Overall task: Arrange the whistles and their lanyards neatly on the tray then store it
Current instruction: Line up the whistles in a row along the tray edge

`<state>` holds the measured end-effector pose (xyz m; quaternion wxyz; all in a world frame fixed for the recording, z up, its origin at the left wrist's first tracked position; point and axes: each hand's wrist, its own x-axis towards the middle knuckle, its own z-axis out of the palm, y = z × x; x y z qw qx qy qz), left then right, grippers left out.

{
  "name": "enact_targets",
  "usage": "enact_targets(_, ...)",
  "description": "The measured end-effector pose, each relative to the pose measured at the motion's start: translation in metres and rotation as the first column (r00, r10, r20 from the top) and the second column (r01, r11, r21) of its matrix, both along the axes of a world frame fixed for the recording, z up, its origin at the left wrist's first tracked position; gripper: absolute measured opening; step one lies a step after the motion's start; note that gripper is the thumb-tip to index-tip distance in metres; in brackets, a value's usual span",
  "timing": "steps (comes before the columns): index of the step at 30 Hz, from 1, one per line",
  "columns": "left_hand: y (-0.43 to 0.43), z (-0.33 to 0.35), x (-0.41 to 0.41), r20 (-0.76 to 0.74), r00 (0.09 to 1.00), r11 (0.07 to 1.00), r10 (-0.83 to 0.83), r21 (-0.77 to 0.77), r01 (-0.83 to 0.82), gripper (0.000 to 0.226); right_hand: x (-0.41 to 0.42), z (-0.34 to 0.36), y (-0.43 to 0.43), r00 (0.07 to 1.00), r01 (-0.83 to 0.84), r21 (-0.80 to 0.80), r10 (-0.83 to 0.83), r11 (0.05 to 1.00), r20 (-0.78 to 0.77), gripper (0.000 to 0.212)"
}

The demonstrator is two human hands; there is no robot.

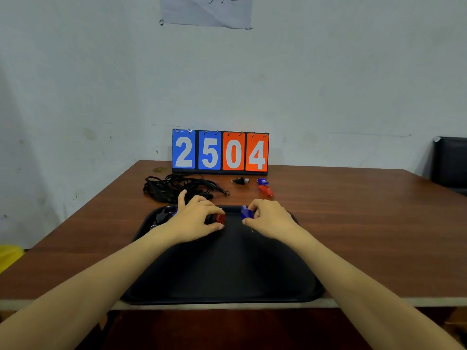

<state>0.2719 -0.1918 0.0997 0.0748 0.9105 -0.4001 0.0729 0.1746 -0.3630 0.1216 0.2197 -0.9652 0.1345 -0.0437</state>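
A black tray point(222, 274) lies on the brown table at its near edge. Over the tray's far end, my left hand point(194, 218) pinches a red whistle point(219, 218) and my right hand point(267, 215) pinches a blue whistle point(246, 213). A black whistle point(161, 215) lies in the tray's far left corner, with a bit of blue beside it, partly hidden by my left hand. Behind the tray a tangle of black lanyards point(177, 186) rests on the table. Further right lie a black whistle point(240, 181), a blue whistle point(262, 181) and a red whistle point(265, 190).
A flip scoreboard point(219, 152) reading 2504 stands at the table's back edge against the wall. A dark chair point(451, 162) is at the far right. Something yellow point(8, 255) sits low at the left, beside the table.
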Motion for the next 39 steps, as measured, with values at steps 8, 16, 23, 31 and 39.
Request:
enact_targets(8, 0.003, -0.001, 0.002, -0.013, 0.999, 0.998, 0.031, -0.062, -0.032, 0.058, 0.011, 0.001, 0.000, 0.998, 0.052, -0.018, -0.053, 0.998, -0.047, 0.037)
enact_targets(16, 0.001, -0.002, 0.002, -0.010, 1.000, 0.998, 0.010, -0.058, -0.010, 0.049, 0.024, 0.000, 0.007, 0.993, 0.075, -0.002, -0.075, 0.997, -0.094, 0.035)
enact_targets(23, 0.001, -0.004, 0.001, -0.025, 1.000, 0.996, 0.009, -0.087, -0.011, 0.047, 0.031, -0.005, 0.013, 0.988, 0.069, -0.002, -0.069, 0.998, -0.139, 0.040)
enact_targets(31, 0.000, -0.002, 0.000, -0.034, 0.999, 0.996, 0.000, -0.087, -0.003, 0.046, 0.037, -0.008, 0.018, 0.988, 0.071, -0.018, -0.073, 0.997, -0.133, 0.044)
enact_targets(39, 0.000, -0.002, 0.000, -0.041, 0.999, 0.996, 0.003, -0.083, -0.007, 0.046, 0.038, -0.008, 0.018, 0.987, 0.072, -0.030, -0.076, 0.997, -0.142, 0.044)
